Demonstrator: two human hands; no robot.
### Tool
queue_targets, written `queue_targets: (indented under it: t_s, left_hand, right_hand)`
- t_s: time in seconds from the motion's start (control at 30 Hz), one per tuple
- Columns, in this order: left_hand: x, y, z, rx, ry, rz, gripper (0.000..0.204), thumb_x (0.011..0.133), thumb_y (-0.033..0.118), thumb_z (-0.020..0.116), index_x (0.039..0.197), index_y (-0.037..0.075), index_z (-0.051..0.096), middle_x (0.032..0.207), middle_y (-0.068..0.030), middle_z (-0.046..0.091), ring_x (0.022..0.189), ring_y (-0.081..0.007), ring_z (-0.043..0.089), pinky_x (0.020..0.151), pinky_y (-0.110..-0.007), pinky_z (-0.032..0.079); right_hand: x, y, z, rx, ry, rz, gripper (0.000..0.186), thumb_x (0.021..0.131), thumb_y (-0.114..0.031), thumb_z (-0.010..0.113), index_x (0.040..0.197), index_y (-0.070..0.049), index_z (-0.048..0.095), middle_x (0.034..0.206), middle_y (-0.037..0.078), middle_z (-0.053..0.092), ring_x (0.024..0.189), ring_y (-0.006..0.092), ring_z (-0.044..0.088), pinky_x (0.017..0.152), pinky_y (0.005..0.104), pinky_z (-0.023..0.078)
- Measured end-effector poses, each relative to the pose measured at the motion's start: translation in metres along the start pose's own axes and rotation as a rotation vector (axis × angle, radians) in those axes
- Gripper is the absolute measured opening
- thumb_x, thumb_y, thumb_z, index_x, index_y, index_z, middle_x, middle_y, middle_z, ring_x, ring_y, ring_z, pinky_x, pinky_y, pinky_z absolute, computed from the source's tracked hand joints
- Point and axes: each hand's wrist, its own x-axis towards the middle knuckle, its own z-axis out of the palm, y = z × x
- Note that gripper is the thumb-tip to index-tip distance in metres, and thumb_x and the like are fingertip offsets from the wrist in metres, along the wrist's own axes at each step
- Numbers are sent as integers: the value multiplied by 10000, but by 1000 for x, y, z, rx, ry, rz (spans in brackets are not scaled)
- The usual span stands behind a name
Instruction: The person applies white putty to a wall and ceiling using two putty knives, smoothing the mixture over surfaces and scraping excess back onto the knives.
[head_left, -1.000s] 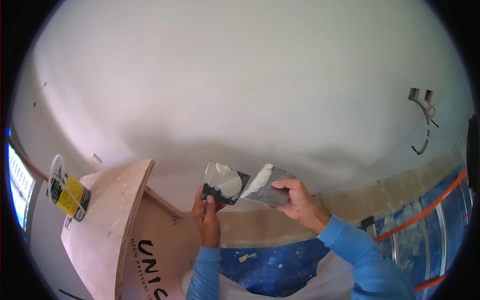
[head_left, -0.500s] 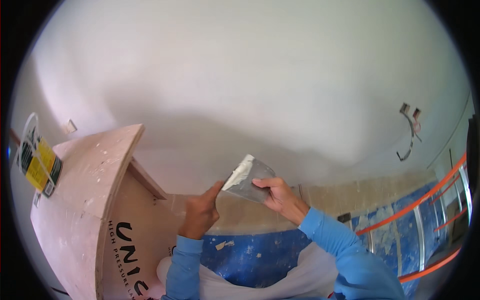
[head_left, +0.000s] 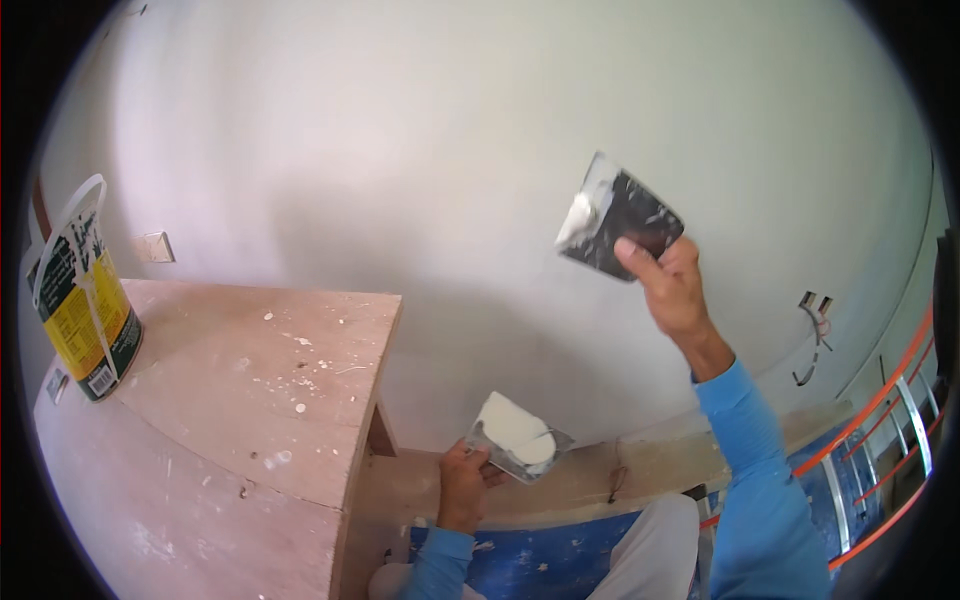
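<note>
My right hand [head_left: 675,290] is raised before the pale wall [head_left: 440,150], its thumb on top of a flat, dark-faced putty knife [head_left: 640,225]. White filler coats that blade's left end, with a small lump on it. Whether the blade touches the wall I cannot tell. Lower down, beside the wooden box, my left hand [head_left: 463,492] grips a second putty knife [head_left: 562,440] by its near left corner. A thick patch of white filler [head_left: 512,425] is spread over its upper face. The fingers under this knife are partly hidden.
A plywood box [head_left: 230,370] with white spatters stands at the left. On it sits a yellow and dark green bucket [head_left: 85,320] with a white handle. Loose wires [head_left: 820,325] hang from wall boxes at the right. An orange-railed ladder [head_left: 835,490] lies near the blue floor sheet [head_left: 540,560].
My hands have moved apart: the right has lifted its putty knife up and right, the left has dropped lower and right. The filler-laden second knife now shows. The view has shifted.
</note>
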Motion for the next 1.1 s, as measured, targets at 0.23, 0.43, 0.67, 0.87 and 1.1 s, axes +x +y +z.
queue_targets:
  t_s: [0.23,0.43,0.67,0.87,1.1]
  left_hand:
    - [-4,10,-1,-64,-57,44,288,995,121,484,1241,-9,560,1016,-108,695,813,-176,712,633,-285,592]
    - [14,1,4,58,-23,-10,271,1006,176,502,1219,36,592,984,-77,686,785,-168,688,681,-309,573]
    - [-39,26,-51,-63,123,-2,296,952,98,518,1207,-31,594,1070,-86,673,963,-173,656,867,-327,536]
    - [-106,27,-24,-237,223,211,372,915,37,499,1265,-73,553,1214,-161,644,1155,-264,614,1032,-387,478]
    - [-94,45,77,-506,322,67,350,984,58,419,1316,-19,499,1239,-138,625,1159,-252,615,969,-392,518]
  right_hand:
    - [29,-18,34,-563,-244,-487,382,902,44,466,1247,-8,623,1182,145,646,1031,262,594,951,370,436]
    - [18,-11,14,-165,-148,-291,344,986,6,446,1299,24,587,1247,141,641,1175,253,593,1049,340,438]
    - [-53,31,31,1308,-38,585,257,954,-193,554,1129,-32,651,1065,110,708,961,283,697,757,478,583]
    - [-124,87,69,1069,124,799,250,888,-95,644,1136,-71,658,1027,82,704,923,235,686,772,414,567]
    - [-72,14,-1,363,-570,199,387,894,40,575,1266,-52,624,1132,133,639,1018,255,635,901,350,510]
